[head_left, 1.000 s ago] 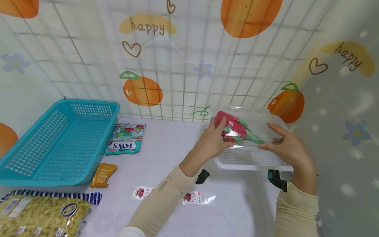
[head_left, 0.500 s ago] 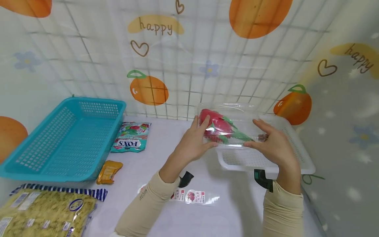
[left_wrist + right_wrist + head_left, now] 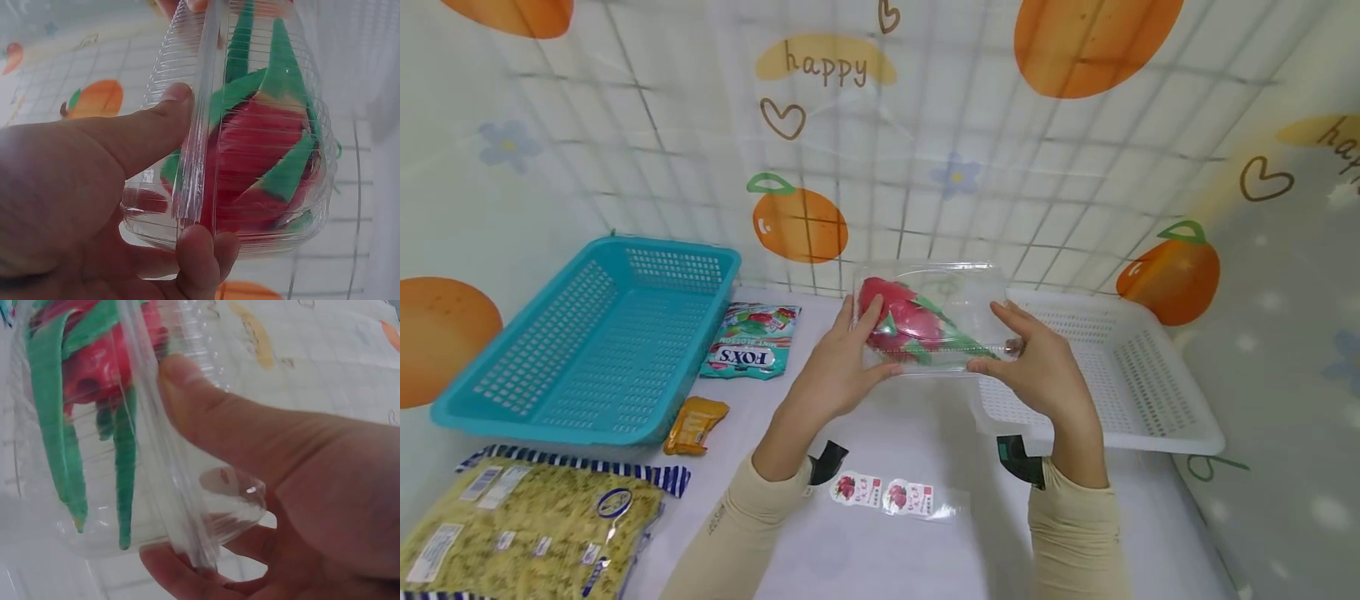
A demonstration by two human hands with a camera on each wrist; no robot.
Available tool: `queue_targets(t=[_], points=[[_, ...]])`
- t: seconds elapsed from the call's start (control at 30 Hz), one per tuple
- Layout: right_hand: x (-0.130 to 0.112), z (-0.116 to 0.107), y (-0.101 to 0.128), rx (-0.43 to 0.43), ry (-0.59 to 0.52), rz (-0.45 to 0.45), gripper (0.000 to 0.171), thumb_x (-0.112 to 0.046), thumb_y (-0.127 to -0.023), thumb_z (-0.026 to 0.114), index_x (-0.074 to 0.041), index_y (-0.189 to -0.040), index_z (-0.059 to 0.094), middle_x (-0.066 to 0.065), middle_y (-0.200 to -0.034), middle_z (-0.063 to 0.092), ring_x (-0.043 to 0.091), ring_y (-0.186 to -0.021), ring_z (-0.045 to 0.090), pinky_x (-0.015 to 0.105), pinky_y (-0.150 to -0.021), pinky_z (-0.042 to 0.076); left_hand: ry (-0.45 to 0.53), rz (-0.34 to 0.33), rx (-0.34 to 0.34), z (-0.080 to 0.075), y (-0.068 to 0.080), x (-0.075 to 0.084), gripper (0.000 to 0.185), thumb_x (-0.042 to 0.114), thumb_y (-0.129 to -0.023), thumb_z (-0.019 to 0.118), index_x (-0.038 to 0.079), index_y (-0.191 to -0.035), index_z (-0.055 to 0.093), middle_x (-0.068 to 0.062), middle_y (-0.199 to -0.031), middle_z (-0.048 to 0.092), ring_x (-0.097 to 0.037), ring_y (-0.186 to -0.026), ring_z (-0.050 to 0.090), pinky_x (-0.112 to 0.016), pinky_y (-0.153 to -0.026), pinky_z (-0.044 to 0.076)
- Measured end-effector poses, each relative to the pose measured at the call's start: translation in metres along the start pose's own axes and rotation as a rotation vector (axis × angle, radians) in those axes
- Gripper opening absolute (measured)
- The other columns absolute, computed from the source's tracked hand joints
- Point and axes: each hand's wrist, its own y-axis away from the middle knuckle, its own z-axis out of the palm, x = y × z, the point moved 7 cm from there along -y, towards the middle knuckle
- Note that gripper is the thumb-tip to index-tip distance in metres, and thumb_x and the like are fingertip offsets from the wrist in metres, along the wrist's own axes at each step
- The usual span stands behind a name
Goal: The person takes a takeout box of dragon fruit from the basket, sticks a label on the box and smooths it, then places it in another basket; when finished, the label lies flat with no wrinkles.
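Both my hands hold a clear plastic clamshell box (image 3: 936, 321) above the table, in the middle of the head view. Inside it lies a red dragon fruit with green scales (image 3: 904, 320). My left hand (image 3: 842, 367) grips the box's left end, thumb on top (image 3: 165, 115) and fingers underneath. My right hand (image 3: 1037, 371) grips its right end the same way, thumb (image 3: 187, 387) pressed on the lid. The box (image 3: 250, 137) is closed, and its seam (image 3: 156, 462) runs between my thumbs and fingers.
A white perforated tray (image 3: 1150, 392) stands at the right, a teal basket (image 3: 587, 342) at the left. A Fox's candy bag (image 3: 748, 342), a small orange packet (image 3: 696, 423), a noodle bag (image 3: 520, 525) and fruit stickers (image 3: 887, 496) lie on the table.
Both hands have carried the clamshell box leftward, off the white tray and out over the middle of the table. The grip is unchanged.
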Motion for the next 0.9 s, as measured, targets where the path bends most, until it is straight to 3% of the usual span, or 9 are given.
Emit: queue_targets(t=[0.33, 0.5, 0.63, 0.73, 0.83, 0.9], points=[[-0.024, 0.039, -0.004, -0.029, -0.017, -0.014, 0.092, -0.036, -0.082, 0.087, -0.018, -0.158, 0.04, 0.01, -0.168, 0.029, 0.033, -0.116, 0.063, 0.048, -0.091, 0.055, -0.002, -0.041, 0.037, -0.013, 0.019, -0.039, 0.096, 0.037, -0.09, 0.079, 0.025, -0.165, 0.02, -0.02, -0.172, 0.008, -0.049, -0.153, 0.025, -0.065, -0.098, 0.051], [-0.029, 0.054, -0.002, -0.021, -0.029, -0.002, 0.09, -0.034, -0.081, 0.087, -0.016, -0.157, 0.041, 0.012, -0.167, 0.03, 0.033, -0.112, 0.062, 0.04, -0.079, 0.054, -0.012, -0.055, 0.026, -0.011, 0.022, -0.052, 0.097, 0.036, -0.09, 0.079, 0.025, -0.165, 0.019, -0.02, -0.172, 0.006, -0.05, -0.153, 0.023, -0.065, -0.099, 0.05], [-0.027, 0.065, -0.001, -0.016, -0.049, 0.015, 0.091, -0.032, -0.081, 0.088, -0.015, -0.157, 0.041, 0.013, -0.167, 0.03, 0.031, -0.103, 0.059, 0.03, -0.067, 0.046, -0.027, -0.06, 0.022, -0.011, 0.022, -0.059, 0.097, 0.035, -0.089, 0.079, 0.024, -0.165, 0.02, -0.021, -0.172, 0.006, -0.051, -0.153, 0.022, -0.064, -0.098, 0.051], [-0.026, 0.074, -0.002, 0.0, -0.065, 0.017, 0.091, -0.031, -0.081, 0.088, -0.014, -0.157, 0.041, 0.016, -0.167, 0.03, 0.03, -0.099, 0.057, 0.03, -0.064, 0.044, -0.045, -0.052, 0.031, -0.013, 0.021, -0.062, 0.097, 0.033, -0.089, 0.08, 0.023, -0.165, 0.02, -0.021, -0.171, 0.007, -0.051, -0.153, 0.022, -0.064, -0.099, 0.051], [-0.025, 0.083, -0.002, 0.007, -0.074, 0.023, 0.091, -0.03, -0.081, 0.087, -0.013, -0.157, 0.04, 0.017, -0.167, 0.028, 0.031, -0.1, 0.059, 0.037, -0.07, 0.05, -0.041, -0.049, 0.03, -0.013, 0.02, -0.066, 0.097, 0.032, -0.089, 0.08, 0.022, -0.164, 0.021, -0.021, -0.171, 0.006, -0.051, -0.153, 0.022, -0.064, -0.1, 0.05], [-0.024, 0.09, -0.002, 0.002, -0.072, 0.026, 0.091, -0.029, -0.082, 0.087, -0.011, -0.158, 0.039, 0.019, -0.168, 0.026, 0.037, -0.109, 0.062, 0.045, -0.082, 0.056, -0.035, -0.056, 0.023, -0.01, 0.02, -0.07, 0.096, 0.031, -0.089, 0.08, 0.022, -0.165, 0.021, -0.021, -0.171, 0.006, -0.051, -0.153, 0.022, -0.064, -0.102, 0.048]])
